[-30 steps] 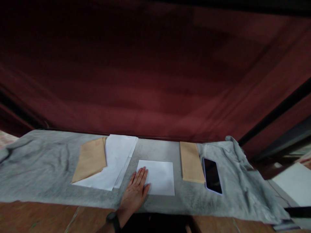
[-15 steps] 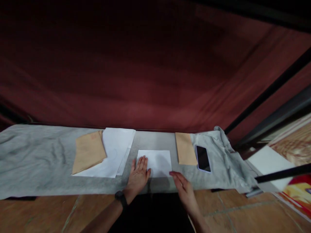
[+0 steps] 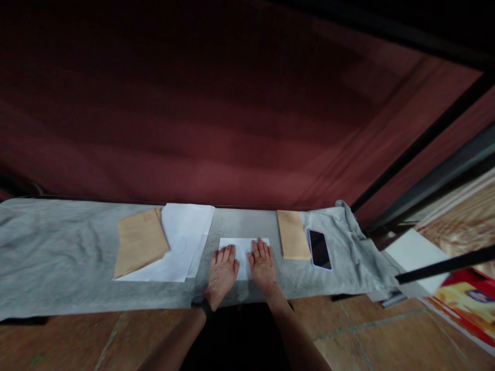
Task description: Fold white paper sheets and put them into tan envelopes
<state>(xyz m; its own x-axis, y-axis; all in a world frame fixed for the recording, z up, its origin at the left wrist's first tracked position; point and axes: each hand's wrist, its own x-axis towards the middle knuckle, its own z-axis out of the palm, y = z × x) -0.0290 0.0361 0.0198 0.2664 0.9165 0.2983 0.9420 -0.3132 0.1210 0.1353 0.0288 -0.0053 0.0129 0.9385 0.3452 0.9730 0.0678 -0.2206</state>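
A white sheet of paper (image 3: 243, 260), apparently folded, lies flat on the grey cloth in front of me. My left hand (image 3: 223, 270), with a dark watch at the wrist, rests flat on the paper's left part. On its right part my right hand (image 3: 263, 265) lies palm down, fingers stretched out. Both hands cover much of the paper and neither grips it. To the left is a stack of white paper sheets (image 3: 185, 232), with brown envelopes (image 3: 141, 237) lying partly over it. Another brown envelope or small pile of them (image 3: 293, 234) sits to the right.
The grey cloth (image 3: 77, 257) covers a long narrow surface against a dark red panel (image 3: 232, 154). A phone (image 3: 319, 250) lies right of the right-hand envelope. Black bars (image 3: 421, 144), a white box (image 3: 415, 252) and a red printed package (image 3: 472, 299) stand at the far right.
My right hand has moved from the paper's lower right corner up onto its right part and now lies flat. My left hand stays on the left part. The view has shifted slightly.
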